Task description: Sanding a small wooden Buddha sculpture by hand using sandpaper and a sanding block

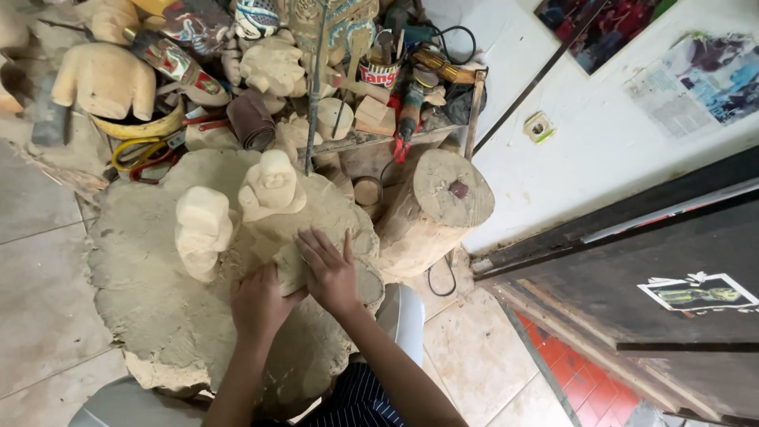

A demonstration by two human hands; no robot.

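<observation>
A small pale wooden piece [288,267] lies on a dusty cloth-covered work surface [150,285]. My left hand [258,304] grips its near side. My right hand [328,269] rests flat over its right side with the fingers spread. Just beyond stand two unpainted carved wooden figures: one [203,229] to the left of my hands, the other [271,188] straight ahead.
A round log stump [435,209] stands to the right with a cable looping under it. At the back a cluttered rack holds several carved heads, painted pieces, a sandpaper roll [251,120], a tin and a power tool [409,111]. A white wall and a dark door are on the right.
</observation>
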